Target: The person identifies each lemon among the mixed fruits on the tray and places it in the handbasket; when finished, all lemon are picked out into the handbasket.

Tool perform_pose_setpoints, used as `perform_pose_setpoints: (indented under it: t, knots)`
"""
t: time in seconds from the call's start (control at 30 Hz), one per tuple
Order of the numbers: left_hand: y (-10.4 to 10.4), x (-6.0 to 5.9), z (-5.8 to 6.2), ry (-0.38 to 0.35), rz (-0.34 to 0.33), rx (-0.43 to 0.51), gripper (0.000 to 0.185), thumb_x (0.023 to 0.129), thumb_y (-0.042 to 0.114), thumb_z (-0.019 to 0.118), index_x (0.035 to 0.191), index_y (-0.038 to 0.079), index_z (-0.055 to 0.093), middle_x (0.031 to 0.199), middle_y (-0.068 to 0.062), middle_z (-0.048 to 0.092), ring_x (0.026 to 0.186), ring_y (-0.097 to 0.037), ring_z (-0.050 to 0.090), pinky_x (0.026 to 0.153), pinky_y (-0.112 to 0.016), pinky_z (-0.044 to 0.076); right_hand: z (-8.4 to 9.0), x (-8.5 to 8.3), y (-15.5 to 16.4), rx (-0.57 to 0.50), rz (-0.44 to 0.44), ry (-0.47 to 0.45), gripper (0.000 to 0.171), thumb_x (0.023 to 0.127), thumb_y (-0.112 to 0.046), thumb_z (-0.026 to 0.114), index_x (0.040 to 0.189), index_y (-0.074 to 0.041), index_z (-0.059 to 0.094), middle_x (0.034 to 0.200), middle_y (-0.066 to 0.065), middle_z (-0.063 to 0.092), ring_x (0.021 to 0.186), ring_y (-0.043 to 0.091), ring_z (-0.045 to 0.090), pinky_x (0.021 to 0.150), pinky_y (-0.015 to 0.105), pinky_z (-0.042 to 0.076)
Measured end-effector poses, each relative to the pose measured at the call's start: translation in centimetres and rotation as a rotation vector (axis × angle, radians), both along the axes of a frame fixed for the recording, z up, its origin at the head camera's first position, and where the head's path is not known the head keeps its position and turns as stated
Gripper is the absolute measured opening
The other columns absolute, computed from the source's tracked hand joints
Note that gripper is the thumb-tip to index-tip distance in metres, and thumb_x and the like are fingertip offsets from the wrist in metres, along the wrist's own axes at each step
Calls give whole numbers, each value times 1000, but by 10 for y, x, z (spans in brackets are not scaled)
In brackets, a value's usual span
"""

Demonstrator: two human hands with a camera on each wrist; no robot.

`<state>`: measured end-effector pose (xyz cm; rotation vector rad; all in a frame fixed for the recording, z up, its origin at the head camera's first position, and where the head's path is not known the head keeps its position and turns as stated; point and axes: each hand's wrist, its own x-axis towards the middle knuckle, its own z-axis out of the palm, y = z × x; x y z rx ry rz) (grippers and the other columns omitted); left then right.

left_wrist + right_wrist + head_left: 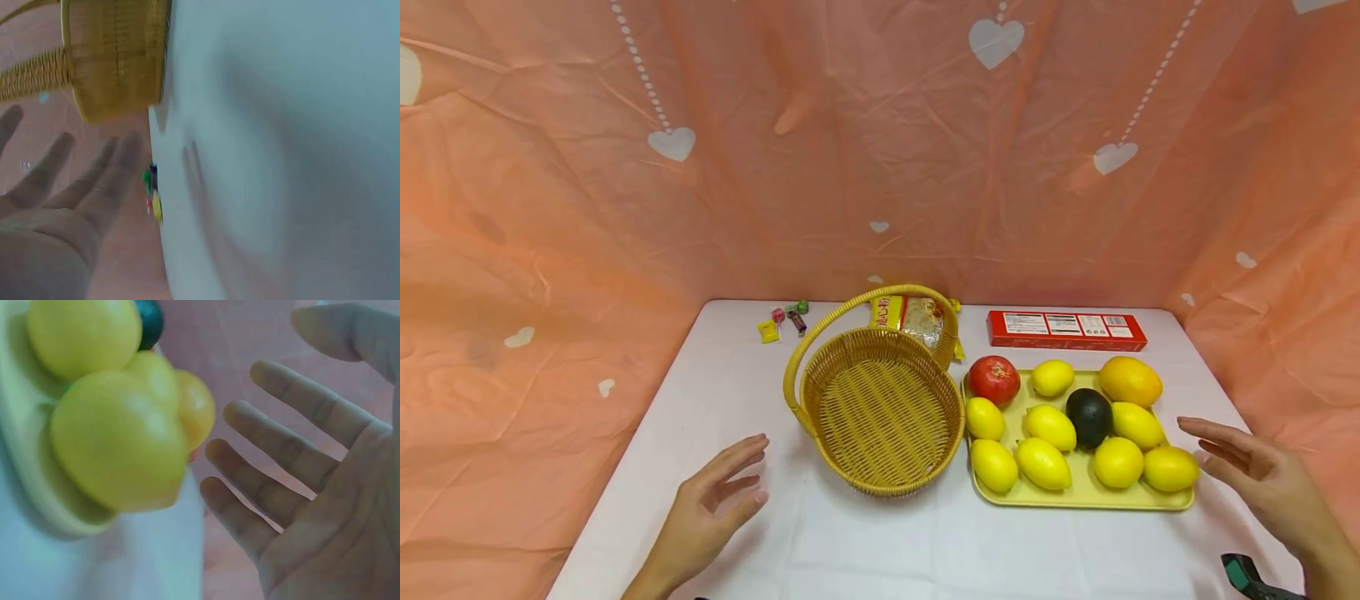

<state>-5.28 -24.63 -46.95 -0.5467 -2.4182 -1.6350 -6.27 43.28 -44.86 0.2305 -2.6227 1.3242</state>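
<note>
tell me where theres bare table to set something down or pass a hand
Bare patches: the white table in front of the woven wicker basket, and left of it around the left hand. Crowded: the yellow tray of lemons, close beside the right hand.

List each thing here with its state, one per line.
Left hand: open, holding nothing.
Right hand: open, beside the tray.
Basket: upright, empty, handle raised.
Tray: flat, loaded with fruit.
Red box: lying flat, closed.
Snack packet: behind the basket.
</note>
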Motion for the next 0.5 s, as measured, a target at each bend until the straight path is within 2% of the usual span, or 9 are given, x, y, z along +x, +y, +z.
perform_pose_setpoints:
  t: [0.1, 0.27, 0.37, 0.5]
  knots:
    - [17, 2, -7, -32, -46, 12, 58, 97, -6, 78, 152, 3, 62, 160, -4, 58, 135, -4, 64, 104, -27, 66, -12, -1, 3, -15, 3, -36, 43, 103, 10, 66, 146, 4, 65, 133, -37, 67, 118, -20, 61, 90, -2, 53]
    - [39, 5, -16, -115, -96, 53, 61, 100, -2, 76, 158, 7, 57, 165, -27, 46, 141, -12, 61, 108, -30, 65, -31, -2, 1, -43, -13, -82, 42, 101, 9, 70, 143, 6, 67, 129, -37, 68, 118, -21, 58, 92, -5, 50]
    - [51, 5, -20, -154, -86, 66, 61, 102, 1, 75, 160, 7, 55, 171, -23, 41, 145, -13, 58, 110, -31, 64, -38, 1, -1, -46, -46, -126, 42, 101, 6, 74, 142, 6, 67, 126, -40, 66, 114, -23, 57, 90, -6, 48]
    - [67, 4, -23, -198, -27, 92, 61, 103, 5, 76, 159, 6, 55, 174, -20, 39, 146, -5, 54, 112, -31, 62, -41, 10, -2, -38, -80, -165, 46, 99, 4, 77, 143, 10, 64, 125, -42, 63, 113, -25, 56, 89, -6, 49]
